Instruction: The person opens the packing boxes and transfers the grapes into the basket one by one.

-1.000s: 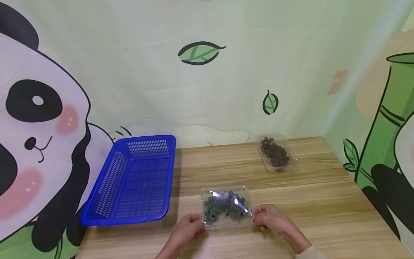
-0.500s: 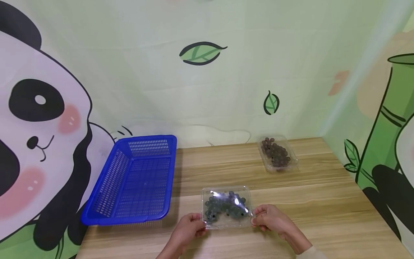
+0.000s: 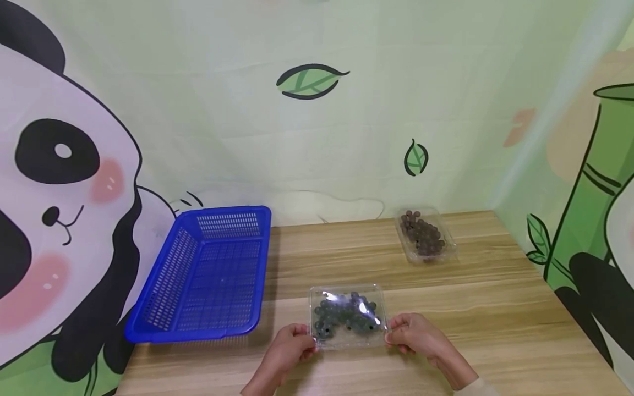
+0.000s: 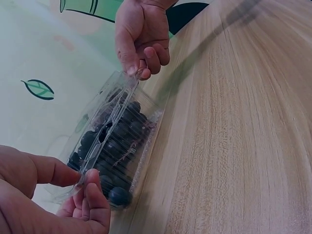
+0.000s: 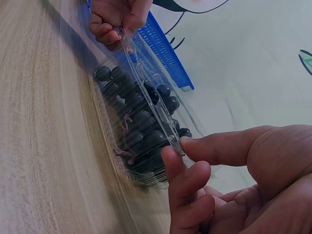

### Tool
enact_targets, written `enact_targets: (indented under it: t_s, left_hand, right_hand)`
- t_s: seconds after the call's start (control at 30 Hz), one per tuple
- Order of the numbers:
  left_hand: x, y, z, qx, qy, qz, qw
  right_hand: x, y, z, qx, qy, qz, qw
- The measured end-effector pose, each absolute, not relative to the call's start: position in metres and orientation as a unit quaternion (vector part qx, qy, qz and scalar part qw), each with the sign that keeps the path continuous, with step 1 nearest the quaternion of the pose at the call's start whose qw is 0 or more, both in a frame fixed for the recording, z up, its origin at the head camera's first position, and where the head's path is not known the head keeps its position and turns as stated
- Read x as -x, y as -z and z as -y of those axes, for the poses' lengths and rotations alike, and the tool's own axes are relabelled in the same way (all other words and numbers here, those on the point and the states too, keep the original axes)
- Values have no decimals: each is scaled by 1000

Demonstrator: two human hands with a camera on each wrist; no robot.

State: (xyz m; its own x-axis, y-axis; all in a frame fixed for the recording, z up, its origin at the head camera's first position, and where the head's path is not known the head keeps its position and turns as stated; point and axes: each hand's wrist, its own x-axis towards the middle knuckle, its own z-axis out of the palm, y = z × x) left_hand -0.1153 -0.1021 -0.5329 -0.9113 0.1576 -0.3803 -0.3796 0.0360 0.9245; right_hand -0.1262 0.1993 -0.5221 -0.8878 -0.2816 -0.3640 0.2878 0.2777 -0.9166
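Observation:
A clear plastic box (image 3: 349,342) with dark grapes (image 3: 342,316) inside stands on the wooden table, its lid down. The left hand (image 3: 288,350) pinches the rim at its near left corner; the left wrist view shows thumb and forefinger of the left hand (image 4: 53,190) on the lid's edge. At the near right corner the right hand (image 3: 420,336) pinches the same rim, which the right wrist view confirms, with the right hand (image 5: 243,180) close up. Through the box's ribbed side the dark grapes (image 5: 141,119) and thin stems show.
To the left lies a blue slotted basket (image 3: 223,280) with nothing visible in it. A second clear box (image 3: 448,250) with reddish-brown grapes (image 3: 421,234) stands at the back right of the table (image 3: 495,308). Behind is a printed cloth with pandas and leaves.

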Motion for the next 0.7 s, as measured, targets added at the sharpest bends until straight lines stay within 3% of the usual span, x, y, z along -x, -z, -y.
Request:
enact_targets:
  t_s: [0.43, 0.7]
  left_hand:
    - [115, 530, 100, 93, -687, -694, 193]
    - [114, 529, 98, 91, -686, -699, 182]
  right_hand:
    - [119, 521, -199, 2, 588, -784, 199]
    - [116, 503, -193, -15, 553, -823, 127]
